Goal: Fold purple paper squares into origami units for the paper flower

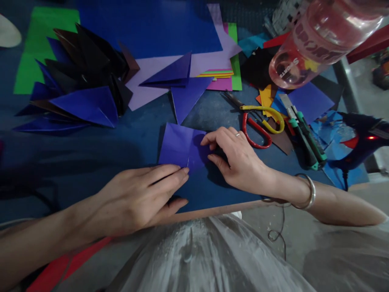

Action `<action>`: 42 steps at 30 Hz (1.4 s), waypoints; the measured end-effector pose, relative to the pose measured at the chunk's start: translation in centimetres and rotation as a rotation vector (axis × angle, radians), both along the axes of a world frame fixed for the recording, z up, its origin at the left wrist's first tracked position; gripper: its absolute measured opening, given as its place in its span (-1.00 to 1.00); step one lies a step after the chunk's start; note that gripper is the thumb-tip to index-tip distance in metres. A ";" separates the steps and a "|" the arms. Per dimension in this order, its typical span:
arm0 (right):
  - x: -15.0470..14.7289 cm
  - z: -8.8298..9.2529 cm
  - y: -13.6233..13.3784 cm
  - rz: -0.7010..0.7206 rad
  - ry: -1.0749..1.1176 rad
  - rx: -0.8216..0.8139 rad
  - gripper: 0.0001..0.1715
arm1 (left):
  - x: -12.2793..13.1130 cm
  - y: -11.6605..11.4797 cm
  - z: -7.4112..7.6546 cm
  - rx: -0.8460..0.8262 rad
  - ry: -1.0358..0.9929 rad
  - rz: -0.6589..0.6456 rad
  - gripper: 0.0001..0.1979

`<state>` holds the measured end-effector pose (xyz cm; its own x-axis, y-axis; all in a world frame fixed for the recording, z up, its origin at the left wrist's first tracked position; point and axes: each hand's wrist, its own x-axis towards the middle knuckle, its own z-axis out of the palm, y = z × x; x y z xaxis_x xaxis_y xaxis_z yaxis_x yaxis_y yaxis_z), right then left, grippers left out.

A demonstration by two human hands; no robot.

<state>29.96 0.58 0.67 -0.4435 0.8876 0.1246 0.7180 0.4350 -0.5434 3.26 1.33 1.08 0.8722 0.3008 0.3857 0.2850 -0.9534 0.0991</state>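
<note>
A small sheet of purple paper [176, 142] lies near the front edge of the table, with a crease running down its middle. My left hand [146, 194] rests on its lower edge, fingers stretched out flat and the thumb apart below. At the paper's right edge is my right hand [235, 158], its curved fingers and thumb closed about that edge. Just beyond the sheet, a folded purple paper piece [187, 95] points toward it, and another folded purple cone [173, 73] overlaps that piece. Red-and-yellow-handled scissors [261, 121] lie close to my right hand.
A cluster of black, brown and purple paper cones [85, 81] stands at the left. Large blue sheet [146, 28] and green paper [26, 61] lie behind. Rightward are a pink bottle [316, 44], utility knives [306, 138], paper scraps and a glue gun [361, 138] with a lit red light.
</note>
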 end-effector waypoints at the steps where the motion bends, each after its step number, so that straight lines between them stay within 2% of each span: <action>1: 0.0 0.0 -0.1 0.008 -0.012 0.027 -0.72 | -0.1 0.1 -0.1 -0.007 0.007 -0.004 -0.74; 4: 0.1 -0.3 -0.3 0.083 -0.062 0.161 -0.61 | -0.4 0.4 -0.2 -0.053 0.022 -0.007 -0.73; 7: 0.4 -0.6 -0.3 0.271 -0.081 0.295 -0.48 | -1.0 1.4 0.3 -0.127 0.000 0.015 -0.75; 9: 0.5 -0.8 -0.3 0.350 -0.089 0.348 -0.47 | -1.5 2.2 0.8 -0.213 0.001 0.046 -0.70; 13: 0.5 -0.9 -0.3 0.378 -0.099 0.408 -0.55 | -2.7 3.6 1.5 -0.360 0.103 0.012 -0.53; 18: 0.5 -0.9 -0.1 0.418 -0.085 0.468 -0.60 | -3.6 4.2 0.9 -0.302 0.173 -0.029 -0.35; 23: 0.5 -0.9 -0.1 0.415 -0.099 0.481 -0.57 | -3.6 4.6 1.1 -0.260 0.156 -0.003 -0.33; 26: 0.5 -0.9 -0.1 0.405 -0.105 0.502 -0.57 | -3.8 4.8 1.0 -0.316 0.113 -0.011 -0.37; 31: 0.6 -1.1 -0.1 0.450 -0.086 0.521 -0.60 | -3.5 4.9 0.0 -0.435 -0.016 -0.036 -0.58; 36: 0.6 -1.1 0.0 0.527 -0.041 0.508 -0.61 | -1.8 4.5 -0.3 -0.482 -0.096 0.030 -0.78; 42: 0.7 -0.8 -0.1 0.589 -0.033 0.516 -0.61 | -0.1 3.5 -0.2 -0.526 -0.174 0.122 -0.89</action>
<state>30.66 0.51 -0.17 -0.8341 0.3385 0.4356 0.3028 0.9410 -0.1513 3.19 4.85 0.87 0.7560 0.5861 0.2913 0.3272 -0.7239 0.6074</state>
